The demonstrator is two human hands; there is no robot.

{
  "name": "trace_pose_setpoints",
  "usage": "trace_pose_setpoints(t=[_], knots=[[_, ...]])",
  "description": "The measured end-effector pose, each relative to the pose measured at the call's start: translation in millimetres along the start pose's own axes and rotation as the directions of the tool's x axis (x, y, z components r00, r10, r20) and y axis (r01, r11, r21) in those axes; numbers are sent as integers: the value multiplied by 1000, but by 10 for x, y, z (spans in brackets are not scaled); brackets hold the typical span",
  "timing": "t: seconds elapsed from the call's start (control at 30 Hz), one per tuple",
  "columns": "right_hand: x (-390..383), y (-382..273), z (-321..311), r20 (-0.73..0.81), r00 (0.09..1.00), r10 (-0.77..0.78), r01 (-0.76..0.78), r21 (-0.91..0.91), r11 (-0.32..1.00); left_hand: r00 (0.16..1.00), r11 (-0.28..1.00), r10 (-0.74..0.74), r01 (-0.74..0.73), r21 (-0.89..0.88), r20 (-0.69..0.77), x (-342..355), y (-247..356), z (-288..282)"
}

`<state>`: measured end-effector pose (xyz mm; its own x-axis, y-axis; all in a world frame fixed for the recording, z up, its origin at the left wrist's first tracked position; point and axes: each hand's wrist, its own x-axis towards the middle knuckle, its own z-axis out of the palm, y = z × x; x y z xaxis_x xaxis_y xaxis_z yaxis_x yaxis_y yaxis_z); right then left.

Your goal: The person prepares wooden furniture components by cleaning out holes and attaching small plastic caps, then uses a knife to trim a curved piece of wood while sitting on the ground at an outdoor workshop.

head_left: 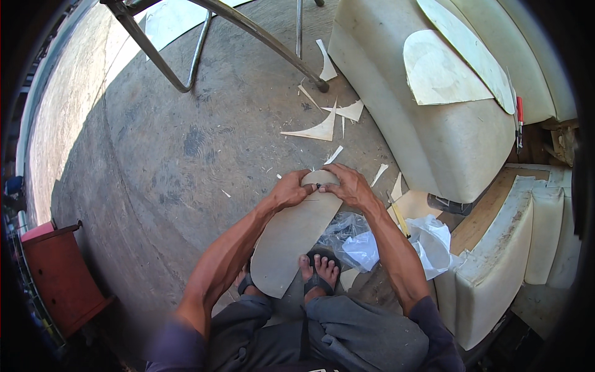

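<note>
A long grey board with rounded ends [287, 235] lies lengthwise between my sandalled feet [319, 276]. My left hand [290, 189] is closed on its upper left edge and my right hand [344, 186] grips the upper right edge. My thumbs meet on its face at a small dark thing [317, 185] too tiny to name. A crumpled clear plastic bag [341, 229] and white plastic [424, 251] lie beside my right arm, along with a yellow tool [398, 217], partly hidden.
Metal tube legs [254, 34] stand ahead. Pale offcuts [316, 130] litter the floor [155, 173]. Cream padded seats [434, 149], [496, 266] fill the right, with cut board pieces [443, 71] and a red-handled tool [519, 115]. A red box [59, 266] sits left.
</note>
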<state>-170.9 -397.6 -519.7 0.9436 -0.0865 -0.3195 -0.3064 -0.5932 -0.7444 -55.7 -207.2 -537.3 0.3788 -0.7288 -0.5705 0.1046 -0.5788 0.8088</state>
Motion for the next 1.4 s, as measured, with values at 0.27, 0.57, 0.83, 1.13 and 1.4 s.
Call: trace_pose_setpoints(t=[0.27,0.57,0.83,1.13,1.4], knots=[[-24,-19,45,-53,998,-43,39,-73,997,1000,1000,2,-3,31,31,39,-49,-14],[56,40,49,-36,993,-111,110,-22,994,998,993,51,-48,108,-21,12,-29,37],[88,16,61,-4,999,-41,41,52,998,994,988,41,-25,153,-100,-55,-50,34],[94,120,-22,87,991,-101,85,171,982,998,1000,-20,20,-1,-57,-76,3,3],[122,154,-18,98,994,-40,20,197,980,998,994,-31,26,-103,-47,-65,-7,5]])
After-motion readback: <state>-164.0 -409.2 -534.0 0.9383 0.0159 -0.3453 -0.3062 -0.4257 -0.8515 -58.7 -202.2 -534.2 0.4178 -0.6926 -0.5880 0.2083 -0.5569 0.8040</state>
